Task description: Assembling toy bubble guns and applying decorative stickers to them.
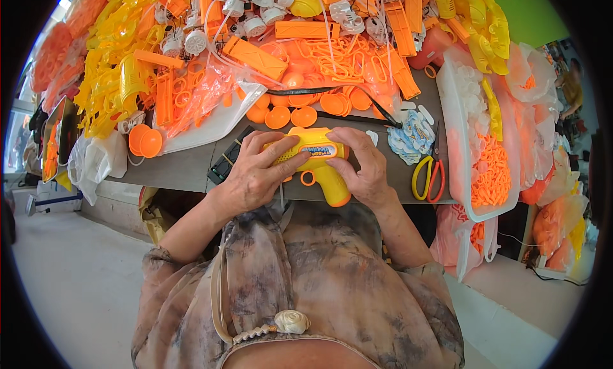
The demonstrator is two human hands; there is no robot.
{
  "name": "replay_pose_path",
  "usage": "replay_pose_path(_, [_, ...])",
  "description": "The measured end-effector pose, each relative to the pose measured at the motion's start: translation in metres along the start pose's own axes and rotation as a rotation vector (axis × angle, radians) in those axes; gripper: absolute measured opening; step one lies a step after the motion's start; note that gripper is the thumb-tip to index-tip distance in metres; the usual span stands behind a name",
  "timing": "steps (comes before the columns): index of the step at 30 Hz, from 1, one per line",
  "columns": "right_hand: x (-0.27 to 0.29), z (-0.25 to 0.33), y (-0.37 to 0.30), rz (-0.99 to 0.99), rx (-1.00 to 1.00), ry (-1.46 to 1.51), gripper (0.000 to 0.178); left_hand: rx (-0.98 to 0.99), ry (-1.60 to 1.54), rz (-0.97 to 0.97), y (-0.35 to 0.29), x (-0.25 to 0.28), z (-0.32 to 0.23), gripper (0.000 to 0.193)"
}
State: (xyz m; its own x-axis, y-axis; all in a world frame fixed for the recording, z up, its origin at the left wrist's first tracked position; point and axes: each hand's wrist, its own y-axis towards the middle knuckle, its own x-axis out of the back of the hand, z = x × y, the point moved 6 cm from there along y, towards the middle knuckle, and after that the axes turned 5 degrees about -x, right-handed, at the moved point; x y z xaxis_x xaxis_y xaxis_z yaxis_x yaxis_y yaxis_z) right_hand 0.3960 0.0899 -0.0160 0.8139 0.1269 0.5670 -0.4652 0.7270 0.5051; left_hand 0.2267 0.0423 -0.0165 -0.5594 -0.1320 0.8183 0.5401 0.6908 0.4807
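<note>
A yellow plastic toy gun (333,185) is held between my two hands at the table's near edge, its grip pointing down. An orange trigger (308,178) shows below its body. A printed label (318,150) lies on the gun's side. My left hand (252,174) is closed around the front part, with fingers on top and the thumb pressing near the label. My right hand (365,169) grips the rear, its fingertips on the top edge and its thumb beside the label. The gun's front end is mostly hidden by my left hand.
Scissors (429,178) with yellow and red handles lie right, near a label pile (412,137). A translucent bin (452,129) holds small orange parts. Beyond my hands are orange half-round cups (278,117), orange blocks (255,58) and yellow shells (102,75). A black tray (230,158) sits left.
</note>
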Motion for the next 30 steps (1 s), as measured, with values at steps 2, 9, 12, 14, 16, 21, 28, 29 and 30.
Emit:
replay_pose_path(2, [-0.001, -0.009, -0.002, -0.006, -0.153, 0.143, 0.044, -0.003, -0.004, 0.002, -0.001, 0.0, 0.001, 0.046])
replay_pose_path(9, [-0.012, -0.028, -0.013, 0.005, -0.304, 0.362, 0.037, -0.008, -0.013, 0.0, -0.001, -0.002, 0.001, 0.048])
replay_pose_path(12, [-0.014, -0.03, -0.013, 0.022, -0.312, 0.395, 0.034, -0.011, -0.018, 0.0, -0.001, -0.002, 0.001, 0.048])
replay_pose_path(14, [-0.014, -0.031, -0.012, 0.021, -0.312, 0.396, 0.03, -0.01, -0.017, -0.005, -0.001, -0.002, 0.001, 0.049])
replay_pose_path(16, [-0.014, -0.028, -0.011, 0.017, -0.31, 0.389, 0.028, -0.008, -0.014, -0.009, -0.001, -0.002, 0.0, 0.049])
replay_pose_path(21, [-0.014, -0.027, -0.012, -0.007, -0.306, 0.399, 0.025, -0.002, -0.005, -0.013, 0.0, -0.001, -0.001, 0.048])
replay_pose_path(28, [-0.019, -0.031, -0.017, -0.04, -0.352, 0.508, 0.017, 0.012, 0.004, -0.012, 0.001, -0.001, -0.002, 0.047])
replay_pose_path(29, [-0.021, -0.034, -0.017, -0.042, -0.398, 0.54, 0.016, 0.015, 0.007, -0.018, 0.0, -0.002, -0.002, 0.046])
replay_pose_path(30, [-0.02, -0.034, -0.017, -0.041, -0.398, 0.539, 0.016, 0.018, 0.011, -0.024, 0.0, -0.002, -0.002, 0.046])
